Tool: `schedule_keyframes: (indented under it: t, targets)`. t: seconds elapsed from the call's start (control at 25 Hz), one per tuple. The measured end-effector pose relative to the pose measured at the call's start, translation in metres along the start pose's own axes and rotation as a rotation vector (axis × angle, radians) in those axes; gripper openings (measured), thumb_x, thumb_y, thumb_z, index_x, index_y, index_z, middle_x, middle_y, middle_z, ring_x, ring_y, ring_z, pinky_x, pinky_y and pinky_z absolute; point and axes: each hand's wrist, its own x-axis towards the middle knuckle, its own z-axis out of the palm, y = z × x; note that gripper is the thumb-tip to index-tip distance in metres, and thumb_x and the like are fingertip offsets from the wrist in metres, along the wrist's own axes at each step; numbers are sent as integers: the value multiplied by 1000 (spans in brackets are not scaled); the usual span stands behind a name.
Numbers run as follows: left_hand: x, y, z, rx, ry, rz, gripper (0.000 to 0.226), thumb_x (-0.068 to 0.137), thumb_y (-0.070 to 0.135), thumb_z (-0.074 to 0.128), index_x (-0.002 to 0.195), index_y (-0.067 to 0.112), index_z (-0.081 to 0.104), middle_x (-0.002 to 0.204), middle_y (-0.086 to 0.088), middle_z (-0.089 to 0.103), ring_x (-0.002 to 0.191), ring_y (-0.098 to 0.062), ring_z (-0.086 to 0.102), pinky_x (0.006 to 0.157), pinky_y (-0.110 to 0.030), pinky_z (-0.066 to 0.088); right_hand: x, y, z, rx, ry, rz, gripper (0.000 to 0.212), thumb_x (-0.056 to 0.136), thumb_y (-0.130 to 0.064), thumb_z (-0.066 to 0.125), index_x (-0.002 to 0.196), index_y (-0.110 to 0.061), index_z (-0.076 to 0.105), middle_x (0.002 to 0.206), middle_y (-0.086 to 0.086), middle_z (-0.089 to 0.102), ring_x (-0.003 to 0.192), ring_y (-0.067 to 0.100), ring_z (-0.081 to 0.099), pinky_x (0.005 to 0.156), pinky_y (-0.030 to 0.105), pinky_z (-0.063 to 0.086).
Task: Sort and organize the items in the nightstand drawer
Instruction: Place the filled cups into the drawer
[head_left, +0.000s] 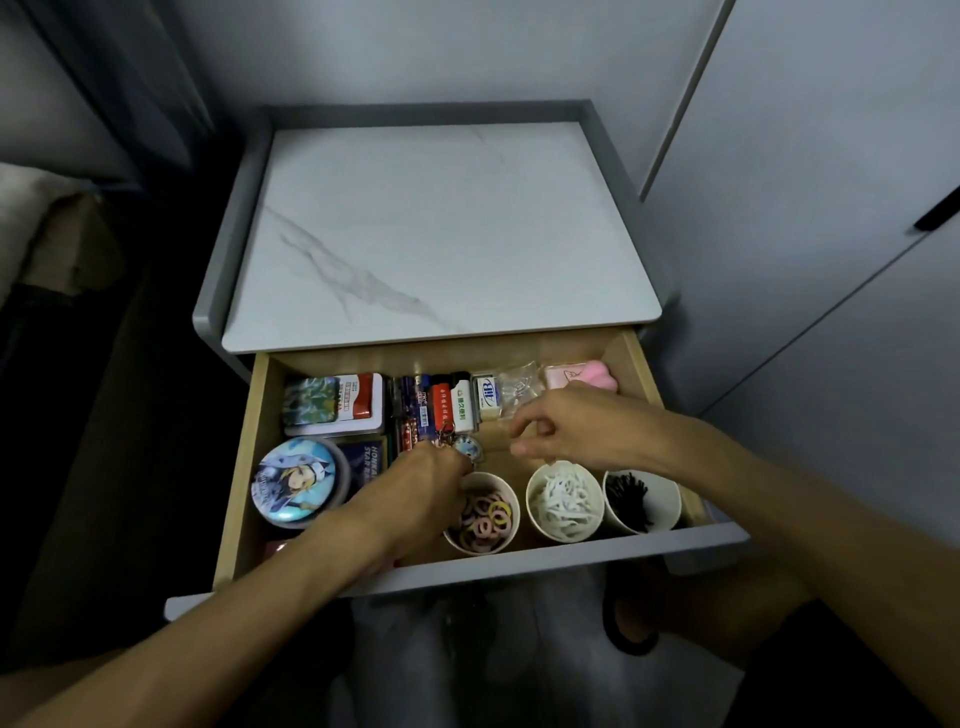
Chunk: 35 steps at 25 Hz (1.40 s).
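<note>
The open wooden drawer (244, 467) holds sorted items. Along its front stand three paper cups: one with coloured hair rings (485, 517), one with white picks (563, 501), one with black pins (641, 501). My left hand (415, 491) reaches in beside the hair-ring cup and its fingers pinch a keychain with a round charm (467, 447). My right hand (558, 428) hovers above the middle cup with fingers curled, touching a clear plastic bag (517, 395); whether it grips the bag I cannot tell. Lighters and batteries (441, 405) lie in a row at the back.
A round anime badge tin (293, 483) and a blue card box (369, 457) sit at the left, card tins (332, 402) behind them. A pink item (587, 382) lies at the back right. The marble nightstand top (441, 228) is above; a wardrobe door (831, 208) stands right.
</note>
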Motion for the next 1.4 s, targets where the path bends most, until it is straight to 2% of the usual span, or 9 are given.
schedule_keyframes:
  t: [0.12,0.28,0.44,0.64,0.8,1.0,1.12,1.24,1.4]
  targets:
    - [0,-2,-6,-14,4,9,19,97,24,57,112,15,64,107,-3,68,72,-3,58,53,-10,42,-7,-5,-2,57,-115,-31,47,88,-50,66,130,-33,55,82,-18,55,71,-1,53,60,14,36]
    - [2,-10,-31,23,105,-38,29,94,24,57,121,15,63,110,-10,70,90,-20,67,67,-20,48,-18,-20,10,87,-290,-100,75,73,-45,81,135,-33,40,86,-16,48,72,1,47,59,16,36]
    - [4,-14,-52,70,203,-55,29,90,22,54,117,20,64,103,-12,70,88,-28,66,67,-31,47,-18,-37,22,14,-265,-204,68,73,-35,84,123,-31,38,80,-19,37,71,0,43,57,16,33]
    - [0,-22,-71,128,261,-92,27,90,30,54,114,24,62,107,-8,69,88,-26,65,73,-39,55,-12,-37,17,-5,-249,-204,48,77,-32,80,106,-29,43,80,-14,44,72,4,45,62,24,40]
    - [-6,-27,-96,167,294,-159,32,92,31,53,123,24,58,116,-8,66,98,-27,62,77,-37,51,-2,-35,7,-51,-129,-215,31,79,-33,76,93,-27,49,76,-3,55,65,10,46,59,31,38]
    - [-17,-27,-122,229,284,-196,39,93,37,54,130,26,53,122,-5,64,107,-27,60,88,-40,50,12,-35,-5,-299,116,-198,31,78,-44,72,89,-29,48,73,-10,54,68,12,51,55,30,35]
    - [-21,-31,-126,274,260,-202,40,93,36,51,132,26,51,122,-4,65,107,-26,60,85,-38,50,24,-38,-16,-504,236,-220,41,78,-48,69,101,-26,42,82,-8,60,72,17,54,60,35,39]
    - [-22,-37,-128,305,258,-210,41,94,35,50,134,25,49,123,-3,64,107,-26,60,80,-34,46,38,-39,-26,-573,360,-237,63,79,-48,68,127,-22,37,95,0,67,81,25,60,70,36,46]
    - [-20,-48,-127,298,242,-218,42,93,38,52,133,26,49,123,-3,63,107,-26,59,79,-34,45,57,-34,-38,-610,425,-205,76,81,-49,67,142,-22,30,106,2,61,91,28,60,79,38,47]
